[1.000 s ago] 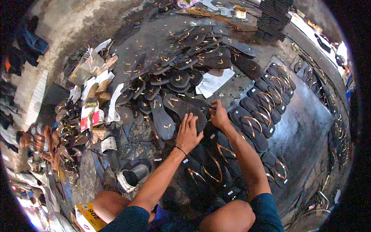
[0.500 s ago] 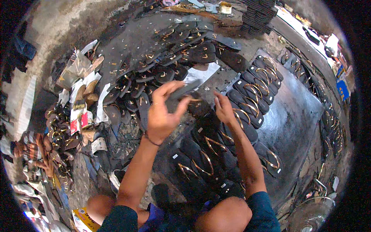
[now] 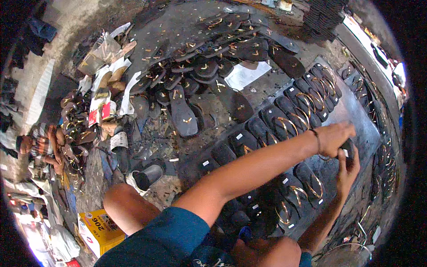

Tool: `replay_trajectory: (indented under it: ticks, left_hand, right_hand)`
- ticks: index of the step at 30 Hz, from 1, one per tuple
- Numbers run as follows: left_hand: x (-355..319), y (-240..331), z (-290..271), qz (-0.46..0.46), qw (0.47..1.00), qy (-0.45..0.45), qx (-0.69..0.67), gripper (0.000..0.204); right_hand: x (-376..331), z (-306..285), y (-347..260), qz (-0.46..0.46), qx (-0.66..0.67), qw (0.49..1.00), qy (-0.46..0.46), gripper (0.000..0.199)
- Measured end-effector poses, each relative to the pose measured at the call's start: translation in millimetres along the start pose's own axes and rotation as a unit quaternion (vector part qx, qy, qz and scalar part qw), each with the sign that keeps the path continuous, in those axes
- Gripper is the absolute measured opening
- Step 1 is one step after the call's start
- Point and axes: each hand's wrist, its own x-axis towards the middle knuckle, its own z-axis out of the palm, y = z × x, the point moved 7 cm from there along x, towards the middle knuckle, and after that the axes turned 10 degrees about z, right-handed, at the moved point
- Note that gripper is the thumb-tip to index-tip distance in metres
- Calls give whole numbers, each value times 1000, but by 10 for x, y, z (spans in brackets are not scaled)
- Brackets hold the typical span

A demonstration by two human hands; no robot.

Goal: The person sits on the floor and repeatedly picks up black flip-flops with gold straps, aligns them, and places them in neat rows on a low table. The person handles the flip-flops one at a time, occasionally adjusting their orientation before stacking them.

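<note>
At the bottom edge are my bare knees (image 3: pixel 126 204), with a yellow box (image 3: pixel 103 229) beside the left one. Just ahead, dark sandals (image 3: pixel 307 178) with gold straps lie near my right forearm. My left arm reaches across to the right, so both hands meet over a shiny dark sheet (image 3: pixel 365 124). Between them is a dark sandal (image 3: pixel 350 146) with a white label. My right hand (image 3: pixel 350 165) is closed around its lower end, fingers bent; my left hand (image 3: pixel 336 138) is curled against its upper left side, though the angle is poor and I cannot tell whether it grips or only presses. Farther off, a row of gold-strapped sandals (image 3: pixel 269 116) lines the sheet's left edge. Beyond are white paper (image 3: pixel 248 76), a heap of dark soles (image 3: pixel 206 70) and a tall black stack (image 3: pixel 324 18).
</note>
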Motion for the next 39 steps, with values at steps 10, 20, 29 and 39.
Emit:
replay_trajectory:
  ticks: [10,20,29,39]
  left_hand:
    - [1541,442,2358,4,949,-317,-4,39]
    - [2190,519,3790,-44,876,-454,-159,51]
    - [2074,-671,2235,-266,841,-256,-395,45]
    - [158,-1573,1293,-507,709,2,-490,37]
  right_hand:
    - [-593,-2023,1498,128,86,925,346,62]
    - [-1546,-2328,2643,172,118,942,261,56]
    - [-426,-1605,1824,164,413,884,144,58]
    - [-424,-285,1628,329,332,882,53,50]
